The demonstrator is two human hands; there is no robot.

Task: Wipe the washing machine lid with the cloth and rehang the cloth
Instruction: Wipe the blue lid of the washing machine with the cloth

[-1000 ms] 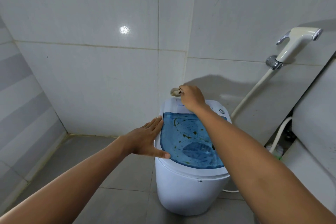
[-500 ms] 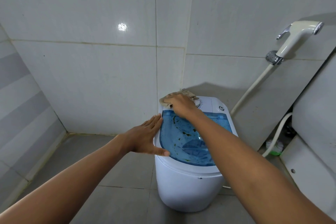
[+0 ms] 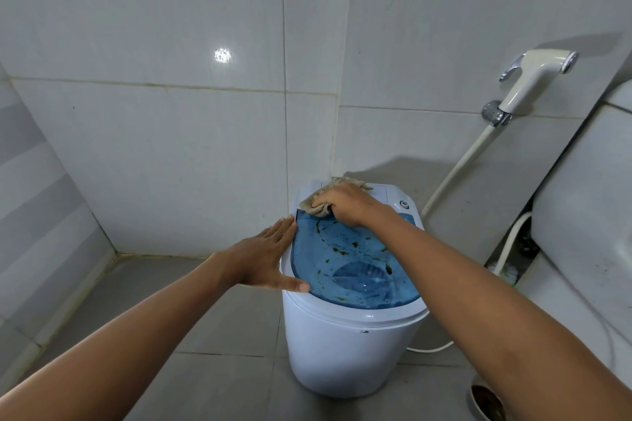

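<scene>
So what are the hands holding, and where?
The right hand grips the tan cloth bunched at its middle, at the blue lid's back edge. The left hand holds nothing; it rests flat against the washing machine's left rim.

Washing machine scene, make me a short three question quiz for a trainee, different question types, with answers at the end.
1. True or false: the left hand lies flat against the washing machine's left rim.
2. Multiple choice: where is the cloth? A) hanging on the wall B) under the right hand at the back left of the blue lid C) on the floor
3. Fill in: the lid's front part shows dark ____.

Key: 1 true; 2 B; 3 specks.
</scene>
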